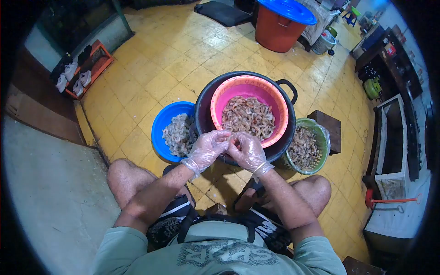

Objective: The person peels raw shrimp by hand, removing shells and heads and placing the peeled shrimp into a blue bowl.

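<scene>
My left hand (211, 147) and my right hand (247, 150), both in clear plastic gloves, meet fingertip to fingertip over the near rim of a pink bowl (216, 103). Their fingers are pinched together on what looks like a shrimp, mostly hidden by the fingertips. Unpeeled-looking shrimp (250, 114) fill the bowl's bottom. It sits inside a larger black tub (205, 94) with a side handle. Left of the tub, a blue basin (158, 123) holds pale, peeled-looking shrimp (178, 134). To the right, a green basket (324, 153) contains brownish shells or shrimp scraps (303, 147).
A dark wooden block (327, 130) stands behind the green basket. Farther back is a red bin (277, 34) with a blue lid (293, 10). An orange shoe rack (98, 64) stands at left on yellow tiles (137, 87). My bent knees flank the work area.
</scene>
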Demonstrator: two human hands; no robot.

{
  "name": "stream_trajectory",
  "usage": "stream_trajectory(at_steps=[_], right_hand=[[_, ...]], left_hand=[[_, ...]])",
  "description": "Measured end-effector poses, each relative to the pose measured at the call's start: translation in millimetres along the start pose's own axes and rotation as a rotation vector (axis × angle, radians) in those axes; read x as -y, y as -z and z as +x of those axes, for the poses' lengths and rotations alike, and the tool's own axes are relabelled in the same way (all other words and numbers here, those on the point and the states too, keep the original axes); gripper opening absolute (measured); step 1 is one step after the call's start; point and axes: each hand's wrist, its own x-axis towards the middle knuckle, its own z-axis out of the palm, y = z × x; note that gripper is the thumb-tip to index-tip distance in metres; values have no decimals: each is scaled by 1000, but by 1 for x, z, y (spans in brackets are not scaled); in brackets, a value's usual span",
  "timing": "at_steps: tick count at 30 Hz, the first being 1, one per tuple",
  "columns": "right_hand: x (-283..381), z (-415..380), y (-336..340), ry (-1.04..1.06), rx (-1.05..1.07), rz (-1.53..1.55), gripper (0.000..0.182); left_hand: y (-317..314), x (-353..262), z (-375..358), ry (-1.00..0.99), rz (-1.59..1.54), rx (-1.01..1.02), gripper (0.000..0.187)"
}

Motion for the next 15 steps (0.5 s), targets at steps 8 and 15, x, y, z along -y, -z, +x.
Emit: stream_trajectory(at_steps=[8,15], right_hand=[[-27,-3,-6,-302,183,404,14],[-34,3,4,-76,59,-170,24]], left_hand=[[7,-2,3,2,85,-32,30],[16,3,8,94,-102,-89,27]])
